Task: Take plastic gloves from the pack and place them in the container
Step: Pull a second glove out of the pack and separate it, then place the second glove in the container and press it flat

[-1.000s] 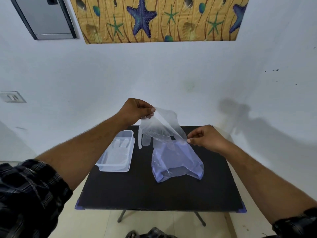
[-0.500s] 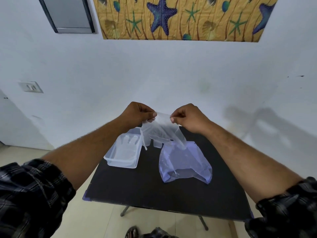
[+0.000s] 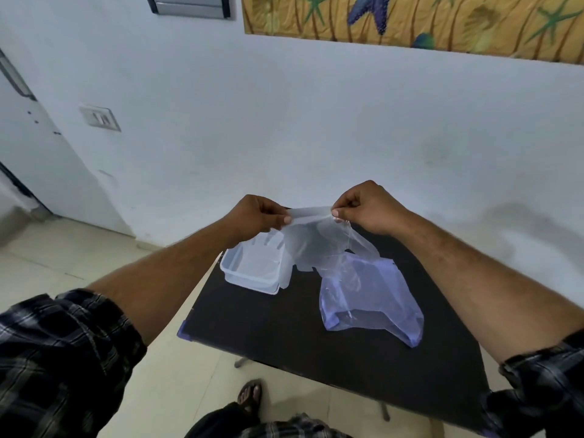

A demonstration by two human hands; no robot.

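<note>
A clear plastic glove (image 3: 311, 243) hangs above the black table (image 3: 316, 336), fingers pointing down. My left hand (image 3: 257, 216) pinches its cuff on the left and my right hand (image 3: 368, 207) pinches it on the right, stretching the cuff between them. Below and to the right lies the bluish plastic pack (image 3: 369, 298), crumpled on the table. The clear rectangular container (image 3: 249, 270) sits at the table's far left, with at least one glove lying flat inside. The hanging glove's fingertips dangle over the container's right rim.
The white wall stands just behind the table. Tiled floor lies to the left, and my sandalled foot (image 3: 249, 395) shows under the table's near edge. A switch plate (image 3: 99, 117) and a door are on the left wall.
My right hand rose from the pack's mouth to the glove's cuff, and both hands now hold it stretched. The view swung left and down.
</note>
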